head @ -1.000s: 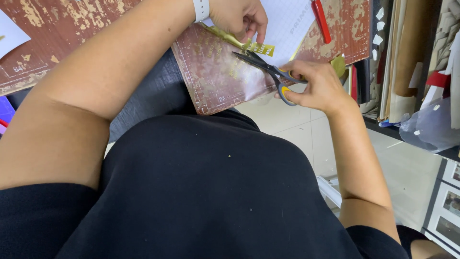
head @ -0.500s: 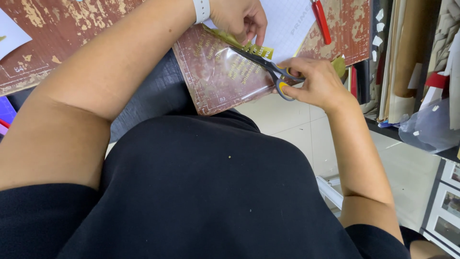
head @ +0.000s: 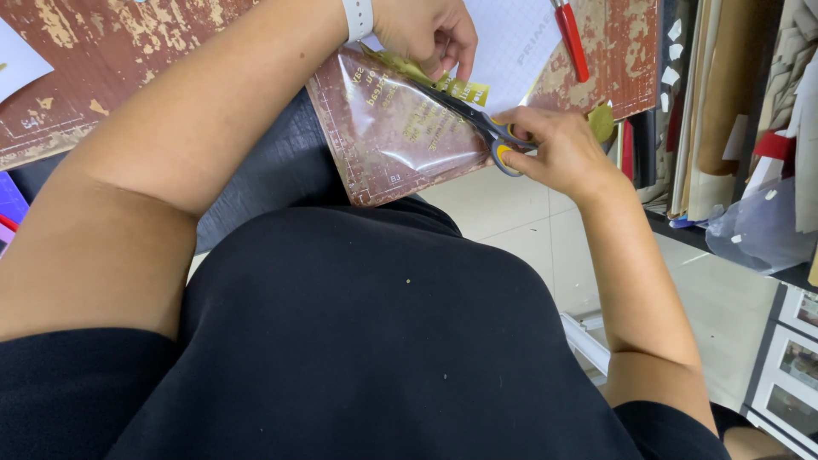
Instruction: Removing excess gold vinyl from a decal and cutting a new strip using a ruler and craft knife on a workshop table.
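Scissors (head: 477,122), fingers of the right hand (head: 558,153) clamped through the handles, bite gold paper (head: 409,72) the left hand (head: 426,30) pinches taut at eleven o'clock.

The top of the left hand (head: 423,32) is cut off by the picture's top edge. The tips of the scissors (head: 464,113) go under the gold paper strip (head: 426,77), so you cannot see where the blades end. The right hand (head: 558,152) covers most of the scissor handles. The red tool (head: 569,36) is cut off at the top. The tabletop (head: 119,60) runs out past the left edge.
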